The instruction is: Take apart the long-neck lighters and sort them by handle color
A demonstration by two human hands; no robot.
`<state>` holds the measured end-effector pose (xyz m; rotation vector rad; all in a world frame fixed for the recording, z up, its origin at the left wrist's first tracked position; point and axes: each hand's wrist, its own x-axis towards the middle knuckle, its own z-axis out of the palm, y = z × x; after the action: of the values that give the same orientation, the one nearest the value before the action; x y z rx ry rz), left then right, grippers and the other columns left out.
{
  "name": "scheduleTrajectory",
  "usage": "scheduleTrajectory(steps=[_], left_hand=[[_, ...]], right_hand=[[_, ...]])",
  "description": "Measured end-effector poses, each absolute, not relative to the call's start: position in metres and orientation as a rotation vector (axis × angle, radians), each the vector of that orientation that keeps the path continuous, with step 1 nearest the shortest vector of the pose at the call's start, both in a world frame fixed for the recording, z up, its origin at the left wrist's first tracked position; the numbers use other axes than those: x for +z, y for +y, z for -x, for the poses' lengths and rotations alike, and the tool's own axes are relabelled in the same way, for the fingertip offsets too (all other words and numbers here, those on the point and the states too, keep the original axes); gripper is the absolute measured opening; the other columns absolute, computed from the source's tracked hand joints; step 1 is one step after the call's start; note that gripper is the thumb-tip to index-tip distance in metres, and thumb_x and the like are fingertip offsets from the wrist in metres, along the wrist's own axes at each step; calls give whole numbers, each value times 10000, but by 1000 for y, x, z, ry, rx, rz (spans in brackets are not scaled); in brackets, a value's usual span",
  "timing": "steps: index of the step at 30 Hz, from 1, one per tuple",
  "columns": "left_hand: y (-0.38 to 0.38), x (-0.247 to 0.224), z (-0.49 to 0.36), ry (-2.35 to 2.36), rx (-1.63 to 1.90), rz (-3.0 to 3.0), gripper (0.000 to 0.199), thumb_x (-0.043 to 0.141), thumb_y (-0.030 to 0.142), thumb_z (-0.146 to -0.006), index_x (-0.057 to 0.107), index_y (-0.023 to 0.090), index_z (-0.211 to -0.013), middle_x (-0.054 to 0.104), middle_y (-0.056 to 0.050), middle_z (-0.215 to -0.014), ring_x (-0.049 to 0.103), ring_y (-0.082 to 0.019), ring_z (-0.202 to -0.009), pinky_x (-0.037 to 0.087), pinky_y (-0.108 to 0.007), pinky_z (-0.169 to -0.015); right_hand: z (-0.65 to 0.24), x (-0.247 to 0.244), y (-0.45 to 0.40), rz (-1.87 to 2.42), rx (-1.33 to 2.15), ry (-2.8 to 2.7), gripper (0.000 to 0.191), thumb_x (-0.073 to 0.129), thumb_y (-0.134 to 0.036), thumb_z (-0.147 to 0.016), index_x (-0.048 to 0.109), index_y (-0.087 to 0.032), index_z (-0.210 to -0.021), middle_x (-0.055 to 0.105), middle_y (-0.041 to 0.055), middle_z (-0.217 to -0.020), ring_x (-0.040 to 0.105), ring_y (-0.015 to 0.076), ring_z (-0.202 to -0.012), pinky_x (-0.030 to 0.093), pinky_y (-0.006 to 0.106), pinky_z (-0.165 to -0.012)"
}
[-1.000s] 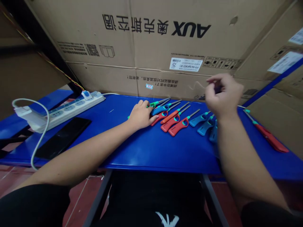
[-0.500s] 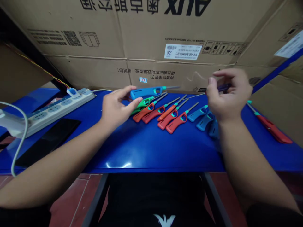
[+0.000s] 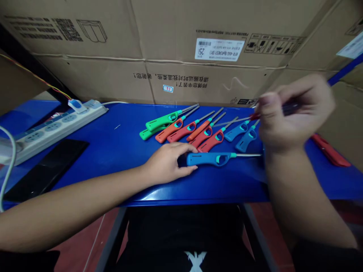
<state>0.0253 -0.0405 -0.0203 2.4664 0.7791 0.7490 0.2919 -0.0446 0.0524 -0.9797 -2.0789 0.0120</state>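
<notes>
My left hand [image 3: 167, 162] pinches the handle end of a blue long-nosed lighter [image 3: 205, 159] low over the table's front half, its metal tube pointing right. Raised at the right, my right hand [image 3: 295, 117] is closed around a screwdriver [image 3: 291, 108] with a dark and red handle. Its thin shaft points left above the row of lighters. That row holds green lighters [image 3: 161, 121], an orange lighter [image 3: 170, 130], red lighters [image 3: 183, 132] and blue lighters [image 3: 236, 131]. My right hand and forearm hide part of the table behind them.
A large cardboard box [image 3: 170, 45] stands along the back edge of the blue table [image 3: 119, 158]. To the left lie a white power strip [image 3: 61, 126] and a black phone [image 3: 48, 166]. One red lighter [image 3: 330, 150] rests at the far right.
My left hand has brought the blue lighter down, right and toward me, leaving the green ones uncovered. My right hand with the screwdriver has moved right. The view has shifted slightly.
</notes>
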Motion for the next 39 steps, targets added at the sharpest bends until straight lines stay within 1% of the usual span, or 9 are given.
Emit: scheduleTrajectory(steps=[3, 5, 9, 11, 16, 23, 31, 36, 39], left_hand=[[-41, -27, -29, 705, 577, -2520, 351, 777, 390, -818, 652, 214, -1095, 734, -56, -1081, 683, -228, -998, 559, -380, -891], [-40, -29, -30, 678, 515, -2547, 419, 799, 442, -807, 646, 198, -1112, 721, -79, -1125, 662, -252, -1059, 536, -409, -946], [-36, -31, -28, 684, 477, -2544, 631, 845, 557, -714, 647, 187, -1185, 700, -115, -1172, 641, -293, -1103, 523, -441, -968], [-35, -31, -27, 684, 464, -2518, 603, 829, 545, -742, 652, 195, -1199, 697, -112, -1171, 635, -291, -1116, 523, -439, -974], [-35, -30, -28, 687, 482, -2479, 440, 808, 462, -796, 697, 178, -1114, 700, -111, -1148, 639, -278, -1084, 532, -427, -950], [-35, -30, -27, 659, 492, -2477, 437, 819, 449, -788, 714, 171, -1108, 712, -85, -1056, 641, -247, -1008, 532, -397, -915], [-34, -30, -28, 648, 460, -2440, 452, 810, 439, -800, 707, 166, -1146, 702, -99, -1103, 631, -259, -1070, 513, -400, -949], [-34, -33, -27, 647, 491, -2462, 468, 813, 455, -792, 711, 163, -1144, 690, -79, -998, 643, -233, -958, 533, -371, -859], [-35, -33, -27, 633, 509, -2470, 456, 814, 449, -794, 718, 167, -1139, 697, -90, -1036, 650, -242, -994, 533, -386, -898]], right_hand=[[-273, 45, -51, 952, 39, -2168, 354, 522, -537, -990, 650, -215, -916, 665, 39, -836, 664, 176, -806, 476, 276, -645], [-260, 41, -56, 919, 53, -2222, 327, 552, -509, -980, 629, -221, -843, 652, 16, -758, 638, 153, -728, 446, 263, -625], [-240, 35, -61, 782, 69, -2255, 322, 616, -383, -960, 519, -223, -697, 555, -53, -578, 500, 91, -516, 368, 233, -542], [-235, 33, -60, 737, 78, -2250, 326, 652, -332, -938, 488, -221, -679, 512, -75, -539, 450, 77, -473, 335, 224, -509], [-233, 32, -59, 731, 126, -2300, 310, 653, -275, -926, 479, -217, -677, 505, -81, -545, 421, 68, -466, 307, 217, -494], [-238, 37, -58, 780, 131, -2328, 309, 627, -238, -927, 469, -208, -663, 473, -83, -541, 369, 63, -459, 280, 212, -507], [-231, 36, -55, 946, 171, -2259, 324, 603, -295, -935, 467, -207, -655, 505, -62, -550, 422, 77, -482, 291, 224, -512], [-228, 36, -49, 1051, 226, -2211, 293, 590, -307, -937, 472, -210, -687, 535, -55, -569, 455, 89, -508, 316, 233, -547], [-227, 38, -48, 1064, 180, -2214, 293, 590, -303, -934, 469, -209, -684, 524, -56, -566, 449, 90, -512, 310, 234, -548]])
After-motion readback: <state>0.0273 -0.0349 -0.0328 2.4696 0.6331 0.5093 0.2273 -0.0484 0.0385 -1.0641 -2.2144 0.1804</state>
